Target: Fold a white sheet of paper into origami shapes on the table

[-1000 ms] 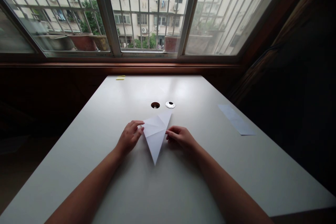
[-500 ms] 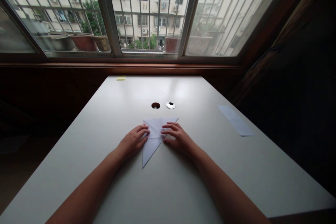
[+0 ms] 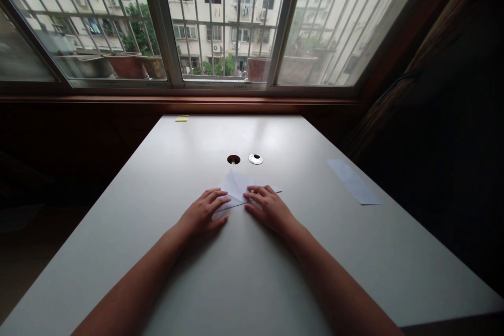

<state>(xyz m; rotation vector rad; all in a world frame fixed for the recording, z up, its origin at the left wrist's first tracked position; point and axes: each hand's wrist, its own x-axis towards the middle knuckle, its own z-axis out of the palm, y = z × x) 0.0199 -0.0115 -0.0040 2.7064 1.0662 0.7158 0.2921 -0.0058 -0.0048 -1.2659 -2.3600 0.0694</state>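
A folded white paper (image 3: 236, 185) lies on the white table (image 3: 244, 273) in front of me, its point aimed away towards the window. My left hand (image 3: 202, 215) rests flat on the paper's near left part, fingers stretched out. Over on the near right part my right hand (image 3: 268, 209) presses down with the fingers spread. Both hands cover much of the paper, and only its far tip and a thin right corner show.
A round hole (image 3: 233, 159) and a small silver ring cap (image 3: 255, 158) sit just beyond the paper. A pale paper strip (image 3: 353, 180) lies near the right edge. A small yellow note (image 3: 181, 118) is at the far edge, below the barred window.
The paper has been turned, so its long point no longer aims at me. Both hands slid onto it and now press it flat, where earlier they held its sides.
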